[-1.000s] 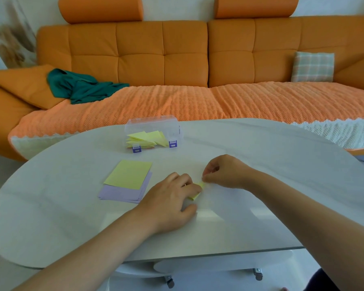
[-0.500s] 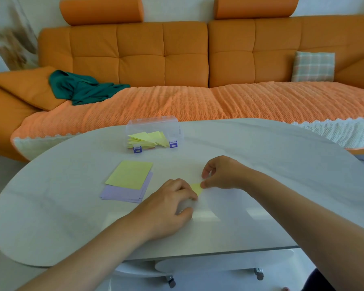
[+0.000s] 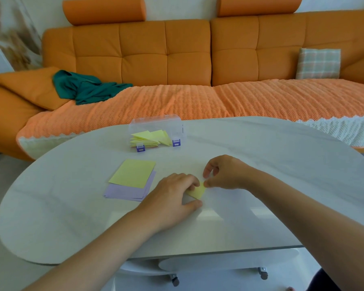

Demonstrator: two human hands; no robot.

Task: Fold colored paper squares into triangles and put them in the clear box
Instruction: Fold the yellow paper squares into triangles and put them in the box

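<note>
A small folded yellow paper lies on the white table between my hands. My left hand covers most of it, fingers curled over its left part and thumb beside its near edge. My right hand pinches the paper's far right corner with thumb and forefinger. A stack of paper squares lies to the left, yellow on top, purple beneath. The clear box with purple latches stands behind it, holding several folded yellow triangles.
An orange sofa with a ribbed orange cover runs behind the table. A green cloth and a plaid cushion lie on it. The table's near edge runs just below my forearms.
My left hand has drawn back a little toward me and more of the yellow paper shows. My right hand has gone from lying over the paper to pinching its corner.
</note>
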